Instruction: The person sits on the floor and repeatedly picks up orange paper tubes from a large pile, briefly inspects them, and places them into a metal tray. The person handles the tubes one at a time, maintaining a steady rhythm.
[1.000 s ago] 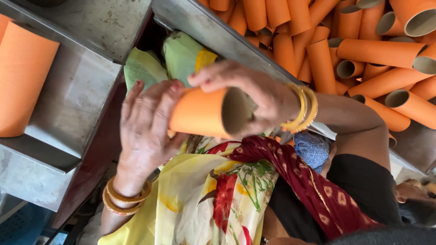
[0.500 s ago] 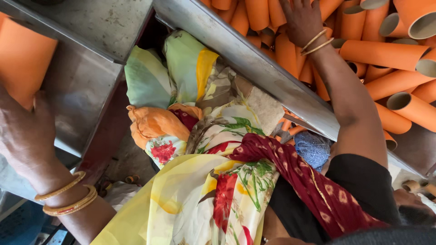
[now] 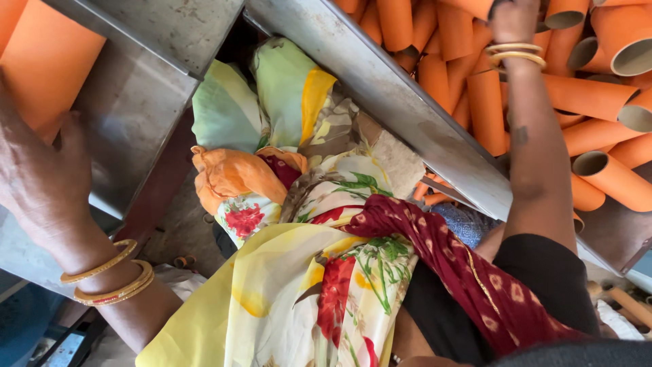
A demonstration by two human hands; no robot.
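My left hand (image 3: 37,180), with gold bangles on the wrist, lies on the lower end of a large orange tube (image 3: 47,64) that stands in a steel tray (image 3: 136,115) at the far left. Its thumb runs along the tube's edge. My right hand (image 3: 514,19) reaches up into a heap of orange tubes (image 3: 598,102) in a steel bin at the top right. The top of the frame cuts off its fingers, and bangles sit on that wrist too.
The bin's slanted steel wall (image 3: 407,115) runs diagonally between the two arms. A flowered yellow, green and red cloth (image 3: 305,272) covers my lap in the middle. A few small orange pieces (image 3: 431,194) lie under the bin's edge.
One second ago both hands held an orange tube over my lap. The left hand has since gone left to the tray with it. The right hand has reached up into the heap of tubes.
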